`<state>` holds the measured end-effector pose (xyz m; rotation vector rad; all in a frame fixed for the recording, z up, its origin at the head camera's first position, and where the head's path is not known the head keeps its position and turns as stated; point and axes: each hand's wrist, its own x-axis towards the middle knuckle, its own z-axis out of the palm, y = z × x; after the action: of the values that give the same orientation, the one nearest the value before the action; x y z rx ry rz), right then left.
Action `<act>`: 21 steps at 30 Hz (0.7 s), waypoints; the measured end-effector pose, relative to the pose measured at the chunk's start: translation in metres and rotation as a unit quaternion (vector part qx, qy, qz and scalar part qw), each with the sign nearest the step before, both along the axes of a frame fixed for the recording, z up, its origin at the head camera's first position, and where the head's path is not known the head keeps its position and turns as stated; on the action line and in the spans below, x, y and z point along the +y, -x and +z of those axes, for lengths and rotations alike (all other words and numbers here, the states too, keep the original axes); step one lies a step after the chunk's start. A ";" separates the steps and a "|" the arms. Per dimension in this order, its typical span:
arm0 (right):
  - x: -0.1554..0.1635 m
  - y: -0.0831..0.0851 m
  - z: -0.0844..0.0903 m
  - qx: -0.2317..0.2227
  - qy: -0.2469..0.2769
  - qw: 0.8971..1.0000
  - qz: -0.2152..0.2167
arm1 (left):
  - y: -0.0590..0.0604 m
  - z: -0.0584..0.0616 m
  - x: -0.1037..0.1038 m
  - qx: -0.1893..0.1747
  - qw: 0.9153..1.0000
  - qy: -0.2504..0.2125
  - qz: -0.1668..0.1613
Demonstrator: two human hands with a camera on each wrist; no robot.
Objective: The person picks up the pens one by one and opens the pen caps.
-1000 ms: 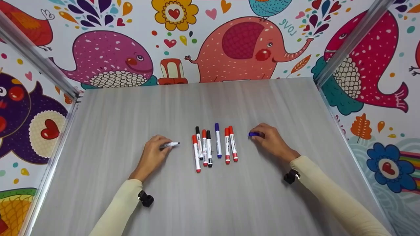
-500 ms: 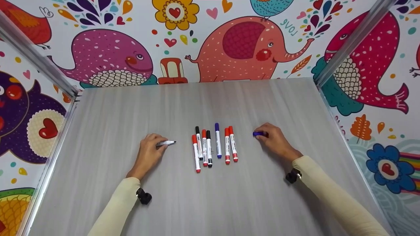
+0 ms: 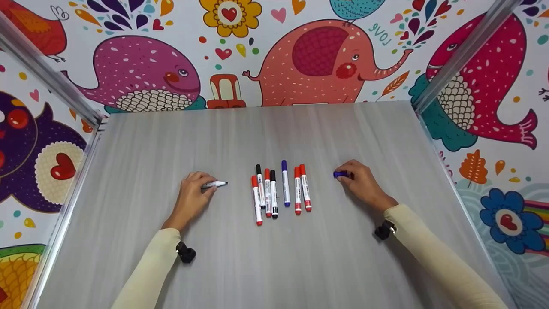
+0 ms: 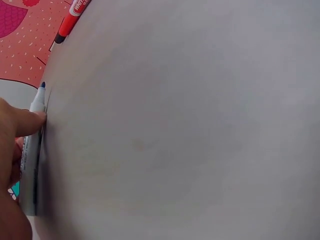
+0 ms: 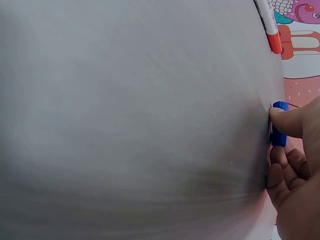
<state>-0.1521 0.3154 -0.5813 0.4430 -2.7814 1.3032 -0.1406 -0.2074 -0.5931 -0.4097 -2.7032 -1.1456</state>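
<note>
On the grey table (image 3: 274,257) my left hand (image 3: 194,196) grips an uncapped white marker (image 3: 213,185), tip pointing right at the row of pens. In the left wrist view that uncapped marker (image 4: 34,145) lies against the tabletop under my fingers. My right hand (image 3: 359,182) pinches a small blue cap (image 3: 339,174), held against the table; the right wrist view shows the blue cap (image 5: 279,125) under my fingertip. Between the hands lies a row of capped markers (image 3: 281,191): red, black and one blue.
Aluminium frame rails (image 3: 47,73) run along both sides of the table, with cartoon-animal walls (image 3: 317,56) behind and beside them. A red-capped marker (image 5: 270,27) shows at the top of the right wrist view.
Both hands have drifted outward from the marker row, the left one leftward with the uncapped marker, the right one rightward with the blue cap. The row of markers has not moved.
</note>
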 end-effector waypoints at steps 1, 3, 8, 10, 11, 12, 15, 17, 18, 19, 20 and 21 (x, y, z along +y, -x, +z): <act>0.000 0.000 0.000 0.002 0.001 1.000 -0.001 | 0.000 0.000 0.000 0.000 1.000 0.002 -0.001; 0.000 -0.001 -0.001 0.008 0.003 1.000 -0.001 | 0.000 0.000 0.000 0.004 1.000 0.012 -0.003; -0.001 -0.002 0.000 0.007 -0.009 1.000 0.000 | -0.001 0.001 0.000 0.042 0.997 0.061 -0.012; -0.001 -0.002 0.001 0.004 -0.014 1.000 0.002 | -0.002 0.002 0.000 0.055 0.995 0.076 -0.016; -0.001 -0.002 0.002 0.002 -0.016 1.000 0.003 | -0.002 0.003 0.000 0.059 0.995 0.079 -0.017; -0.001 -0.001 0.002 0.001 -0.018 1.000 0.003 | -0.002 0.003 0.000 0.061 0.995 0.079 -0.017; 0.000 -0.001 0.003 -0.004 -0.019 1.000 0.003 | -0.004 0.005 0.000 0.064 0.995 0.075 -0.013; 0.000 0.001 0.004 -0.002 -0.020 1.000 0.003 | -0.006 0.006 0.000 0.065 0.995 0.072 -0.009; 0.000 0.001 0.005 -0.001 -0.019 1.000 0.004 | -0.007 0.007 0.001 0.066 0.995 0.072 -0.007; 0.000 0.002 0.005 0.000 -0.021 1.000 0.003 | -0.008 0.008 0.001 0.066 0.995 0.071 -0.006; 0.000 0.003 0.006 0.003 -0.022 1.000 0.004 | -0.009 0.009 0.002 0.067 0.995 0.071 -0.006; -0.001 0.004 0.007 0.006 -0.025 1.000 0.005 | -0.010 0.010 0.003 0.068 0.995 0.070 -0.006</act>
<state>-0.1556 0.3148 -0.5745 0.4662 -2.8113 1.2315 -0.1305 -0.2045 -0.5835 -0.5064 -2.6727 -0.8974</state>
